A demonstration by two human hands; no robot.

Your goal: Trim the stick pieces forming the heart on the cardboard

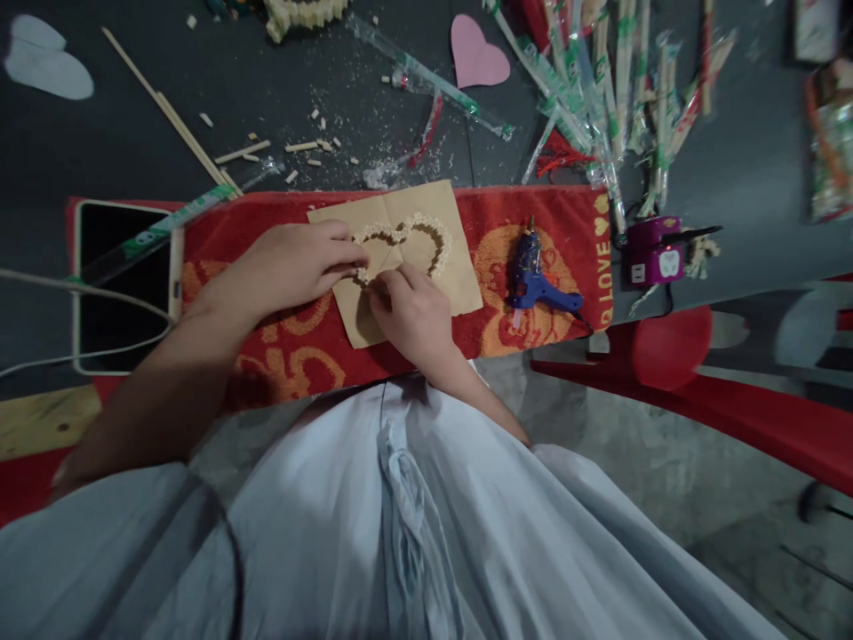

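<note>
A heart outline point(440, 238) built from small pale pieces of wooden stick lies on a square of brown paper point(457, 289). My left hand point(299, 262) pinches the outline's left edge with thumb and fingertips. Against the lower part of the heart, my right hand point(417, 311) has its fingers bent together, and whatever they hold is hidden. Under the paper is a red and orange towel point(280, 373). A blue glue gun point(537, 289) rests on the towel to the right of the paper.
Cut stick bits point(306, 145) and crumbs litter the dark table behind the towel. Wrapped chopsticks point(600, 80) pile up at back right, near a pink paper heart point(476, 52). A tablet point(120, 258) with a cable lies left; a purple power cube point(654, 252) stands right.
</note>
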